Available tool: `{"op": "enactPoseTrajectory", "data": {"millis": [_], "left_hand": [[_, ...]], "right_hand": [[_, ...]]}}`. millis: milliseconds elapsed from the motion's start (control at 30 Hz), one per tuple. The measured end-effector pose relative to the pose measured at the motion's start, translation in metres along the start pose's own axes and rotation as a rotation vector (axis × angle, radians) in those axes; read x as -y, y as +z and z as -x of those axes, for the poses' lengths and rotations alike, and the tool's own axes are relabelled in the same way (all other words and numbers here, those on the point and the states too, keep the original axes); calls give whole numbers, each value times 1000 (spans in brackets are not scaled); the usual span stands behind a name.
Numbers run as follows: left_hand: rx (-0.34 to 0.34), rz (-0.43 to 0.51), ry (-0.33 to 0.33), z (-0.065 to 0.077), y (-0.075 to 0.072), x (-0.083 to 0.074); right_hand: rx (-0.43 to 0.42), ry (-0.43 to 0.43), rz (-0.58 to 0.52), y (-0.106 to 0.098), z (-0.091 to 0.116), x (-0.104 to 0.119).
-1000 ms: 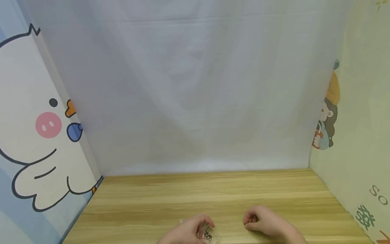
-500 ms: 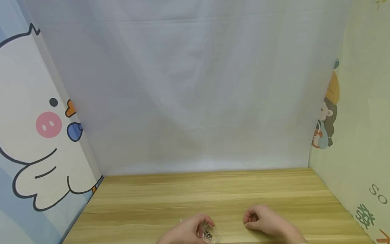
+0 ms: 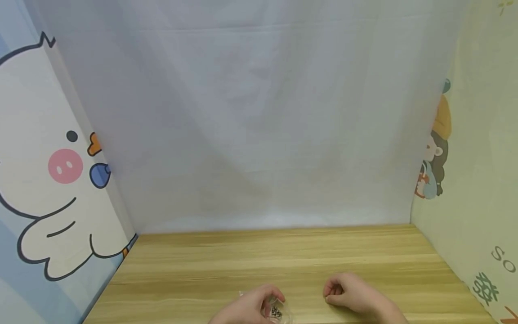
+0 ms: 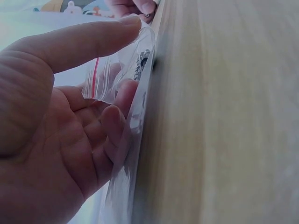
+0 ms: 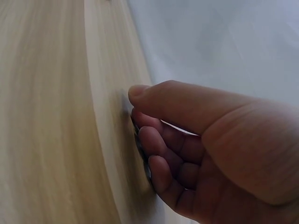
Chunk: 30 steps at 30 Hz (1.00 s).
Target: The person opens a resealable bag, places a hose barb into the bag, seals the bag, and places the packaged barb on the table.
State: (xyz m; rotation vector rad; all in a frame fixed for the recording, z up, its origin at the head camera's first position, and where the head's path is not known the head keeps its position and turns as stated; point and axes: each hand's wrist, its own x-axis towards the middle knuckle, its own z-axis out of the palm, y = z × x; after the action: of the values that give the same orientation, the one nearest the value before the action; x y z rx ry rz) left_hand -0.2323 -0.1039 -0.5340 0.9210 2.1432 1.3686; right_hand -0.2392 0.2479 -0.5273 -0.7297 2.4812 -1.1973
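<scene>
My left hand (image 3: pixel 248 308) curls around a clear zip bag (image 4: pixel 122 63) with a red seal line, thumb on its upper edge and fingers underneath. Small metal screws (image 3: pixel 276 312) lie bunched inside the bag. Beside it, my right hand (image 3: pixel 356 294) rests on the wooden table with its fingers curled in. At that hand's fingertips, the left wrist view shows a tiny shiny metal piece (image 4: pixel 147 15); its exact kind is too small to tell. In the right wrist view the thumb and curled fingers hide whatever is between them.
The wooden tabletop (image 3: pixel 226 256) stretches back to a white cloth backdrop (image 3: pixel 259 135). Cartoon-printed curtains (image 3: pixel 64 216) flank it on the left and right. More clear plastic (image 4: pixel 124 186) lies under my left hand on the table.
</scene>
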Motion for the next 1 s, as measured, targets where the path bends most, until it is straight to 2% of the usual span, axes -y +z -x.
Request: {"op": "enactPoseTrajectory", "data": {"millis": [367,667,867,1000], "left_hand": [[8,0,2,1,-1,-1],[15,29,-3,1,-2,-3],[10,-3,17,0,-2,-1],[6,-10,7,1,-3,0]], "right_hand": [[-20,-5,23,3,-2,3],[-47,-63,43,10,-7,9],[-59,-86,54,17,-12,16],[-50,-86,38,22,-13,20]]}}
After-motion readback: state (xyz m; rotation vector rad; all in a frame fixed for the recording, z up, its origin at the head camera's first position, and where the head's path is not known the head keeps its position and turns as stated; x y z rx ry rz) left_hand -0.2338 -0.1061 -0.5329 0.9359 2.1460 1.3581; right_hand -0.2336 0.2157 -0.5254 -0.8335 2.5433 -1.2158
